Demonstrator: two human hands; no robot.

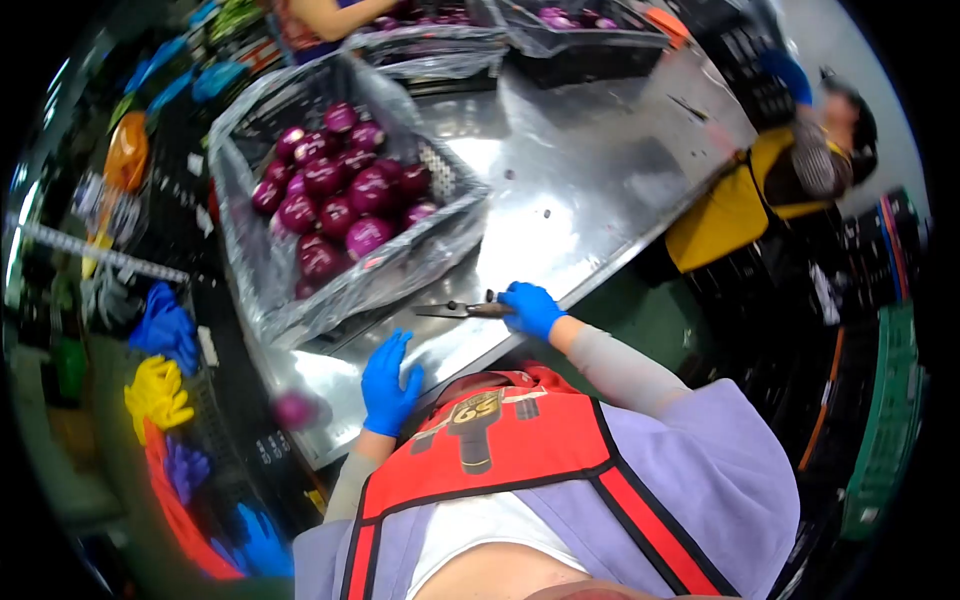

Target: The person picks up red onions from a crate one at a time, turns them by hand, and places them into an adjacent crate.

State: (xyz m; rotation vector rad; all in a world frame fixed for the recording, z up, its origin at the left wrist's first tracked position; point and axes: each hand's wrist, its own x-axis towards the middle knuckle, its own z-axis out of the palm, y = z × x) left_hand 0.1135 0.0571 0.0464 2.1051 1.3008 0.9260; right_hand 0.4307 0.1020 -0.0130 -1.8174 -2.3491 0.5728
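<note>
My right hand, in a blue glove, is closed around the dark handle of a knife. The blade points left over the metal table. My left hand, also gloved in blue, has its fingers stretched out and holds nothing. To its left, a blurred red onion appears near the table's left edge, apart from my hand. Whether it touches the table I cannot tell. Beyond my hands stands a crate lined with clear plastic, heaped with shiny peeled red onions.
More plastic-lined crates of onions stand at the table's far end, where another person's arm reaches in. At right, a person in a yellow apron handles a black crate. Yellow gloves and blue gloves hang at left.
</note>
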